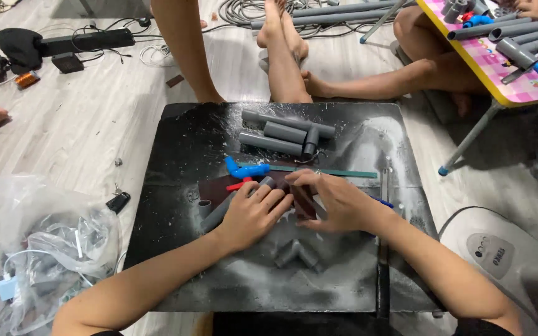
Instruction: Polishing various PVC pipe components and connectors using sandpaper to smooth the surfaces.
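Observation:
My left hand (253,214) grips a grey plastic pipe (217,214) that lies slanted on the black board (344,274). Beside it, my right hand (334,199) presses a dark brown sheet (303,202) against the pipe's end. A blue valve with a red handle (244,171) lies just beyond my left fingers. A grey pipe fitting (297,254) rests on the board below both hands. A small grey coupling (204,206) sits left of the pipe.
Several grey pipe pieces (281,134) lie at the board's far side, with a green-bladed saw (331,172) before them. Other people's legs (284,62) rest beyond. Clear plastic bags (38,242) lie left, a white fan base (499,255) right, a pink folding table (499,62) far right.

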